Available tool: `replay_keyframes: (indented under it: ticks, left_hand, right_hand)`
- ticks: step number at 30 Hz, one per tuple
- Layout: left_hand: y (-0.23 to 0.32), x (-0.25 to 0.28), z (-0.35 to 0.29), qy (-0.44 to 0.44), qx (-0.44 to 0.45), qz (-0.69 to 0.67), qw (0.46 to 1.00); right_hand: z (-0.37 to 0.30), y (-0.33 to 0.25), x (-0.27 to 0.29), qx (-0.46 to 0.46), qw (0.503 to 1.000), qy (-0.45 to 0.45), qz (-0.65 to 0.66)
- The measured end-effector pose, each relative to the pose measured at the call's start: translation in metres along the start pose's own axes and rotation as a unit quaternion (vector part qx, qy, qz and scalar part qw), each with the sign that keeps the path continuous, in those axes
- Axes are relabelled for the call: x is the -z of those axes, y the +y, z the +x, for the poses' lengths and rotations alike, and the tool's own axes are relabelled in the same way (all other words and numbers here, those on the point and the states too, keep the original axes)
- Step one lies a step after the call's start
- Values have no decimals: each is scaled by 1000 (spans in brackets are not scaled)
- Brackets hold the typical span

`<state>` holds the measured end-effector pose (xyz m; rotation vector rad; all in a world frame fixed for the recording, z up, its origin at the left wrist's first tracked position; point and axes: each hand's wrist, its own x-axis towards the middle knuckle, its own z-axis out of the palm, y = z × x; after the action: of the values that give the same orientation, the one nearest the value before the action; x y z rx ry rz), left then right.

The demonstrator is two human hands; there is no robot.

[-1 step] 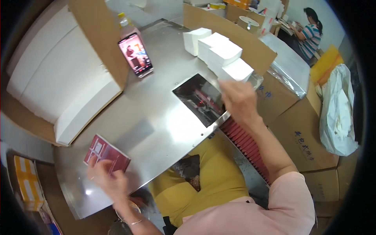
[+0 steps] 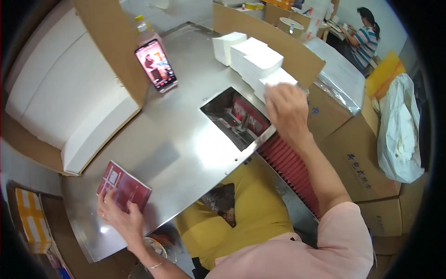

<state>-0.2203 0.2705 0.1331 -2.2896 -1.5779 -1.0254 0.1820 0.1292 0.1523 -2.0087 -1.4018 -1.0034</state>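
Note:
A flat dark-red packet (image 2: pixel 124 189) with a pale printed patch lies near the table's left front edge. My left hand (image 2: pixel 120 211) rests over it, fingers spread and thumb apart on its surface. At the near end of the stacked white folded paper (image 2: pixel 264 63), my right hand (image 2: pixel 288 107) has its fingers curled together; whether something is in them is hidden. Beside that hand a rectangular opening (image 2: pixel 227 128) in the metal table shows a dark inside with a red packet (image 2: pixel 251 116) standing in it. A row of red packets (image 2: pixel 285 162) runs below the table's right edge.
A phone (image 2: pixel 157 65) leans against a bottle (image 2: pixel 145 30) at the back. A cardboard box (image 2: pixel 109 56) with white paper stands left. Cartons (image 2: pixel 362 158) and a white plastic bag (image 2: pixel 398 135) are on the right. Another person (image 2: pixel 367 39) sits at the far right.
My left hand has settled lower onto the red packet, its fingers spreading wider. My right hand has shifted slightly. The red packet inside the opening shows more clearly.

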Motion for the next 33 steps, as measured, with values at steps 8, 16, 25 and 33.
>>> replay_keyframes:
  ticks: [8, 16, 25, 33]
  left_hand:
    - [-14, -4, 19, -162, -74, -67, 982]
    - [108, -56, -20, -174, -232, -234, 928]
    - [124, -58, -21, -240, -250, -352, 870]
    - [145, -66, -19, -189, -198, -188, 943]
  right_hand:
    - [-5, 56, -27, -89, 995, -35, -29]
    - [-16, 70, -26, -111, 992, -52, 28]
    - [-64, -99, 2, 257, 924, -37, 281]
    - [-30, -139, -37, 223, 947, -175, 154]
